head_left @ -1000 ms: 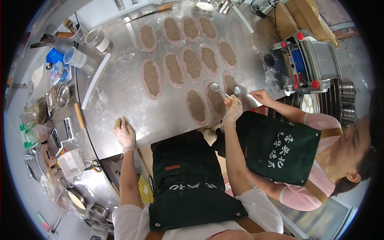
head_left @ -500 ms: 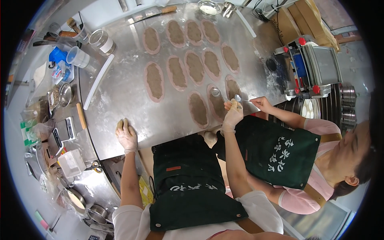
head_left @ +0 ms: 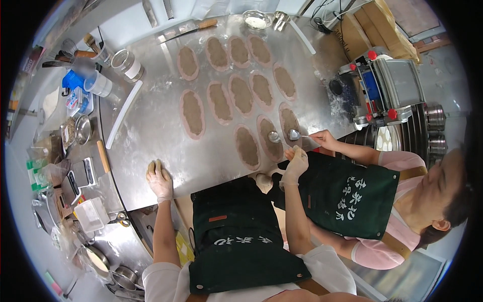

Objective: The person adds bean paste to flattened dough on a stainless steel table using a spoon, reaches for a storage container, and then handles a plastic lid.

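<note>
My gloved left hand [head_left: 160, 181] rests open on the near edge of the steel table, fingers forward. In my gloved right hand [head_left: 297, 162], closed near that edge, is a spoon [head_left: 274, 136]. Its bowl lies on the brownish filling of an oval pink dough sheet [head_left: 269, 136]. Right beside it, a co-worker's bare hand [head_left: 324, 140] holds a second spoon [head_left: 294, 134] over the filling of the neighbouring dough sheet [head_left: 289, 118]. To the left lies another coated oval [head_left: 247, 147]. Several similar ovals spread behind in rows.
A dough roller machine [head_left: 387, 90] stands at right, beyond the co-worker's arm. A long knife [head_left: 188, 30] and a metal dish [head_left: 256, 20] lie at the back. At left are a jar [head_left: 127, 65], a white strip [head_left: 124, 115] and a rolling pin [head_left: 103, 156].
My right hand has drawn back toward me, and its spoon bowl now sits lower on the oval. The co-worker's spoon shows more plainly. My left hand stays on the table edge.
</note>
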### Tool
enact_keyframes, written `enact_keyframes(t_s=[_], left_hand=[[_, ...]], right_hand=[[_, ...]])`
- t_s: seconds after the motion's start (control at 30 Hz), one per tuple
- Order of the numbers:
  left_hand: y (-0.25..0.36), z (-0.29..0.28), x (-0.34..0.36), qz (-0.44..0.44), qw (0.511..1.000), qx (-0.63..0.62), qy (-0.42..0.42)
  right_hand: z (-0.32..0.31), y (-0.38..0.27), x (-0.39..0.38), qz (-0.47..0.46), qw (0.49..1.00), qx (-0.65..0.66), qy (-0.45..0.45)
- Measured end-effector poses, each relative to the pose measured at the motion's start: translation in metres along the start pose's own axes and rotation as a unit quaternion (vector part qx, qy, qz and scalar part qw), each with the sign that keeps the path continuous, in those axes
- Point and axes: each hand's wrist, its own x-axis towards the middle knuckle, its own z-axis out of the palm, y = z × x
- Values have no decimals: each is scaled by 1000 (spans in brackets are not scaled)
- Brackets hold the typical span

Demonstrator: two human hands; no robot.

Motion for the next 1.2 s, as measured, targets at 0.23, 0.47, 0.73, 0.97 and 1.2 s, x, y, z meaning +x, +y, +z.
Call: enact_keyframes(t_s=[0.23,0.47,0.73,0.97,1.2], left_hand=[[-1,3,-5,-11,1000,1,-12],[1,2,-3,-13,1000,-1,-5],[-5,4,-6,-20,999,-30,29],[-11,2,-8,-32,999,-34,0],[-45,-15,9,-18,982,-169,-87]], right_hand=[[-8,0,-5,11,1000,-22,-6],[-16,6,1,24,1000,12,10],[43,-4,-31,69,988,74,-119],[188,-41,-138,56,950,70,-300],[383,-86,-232,-154,886,96,-427]])
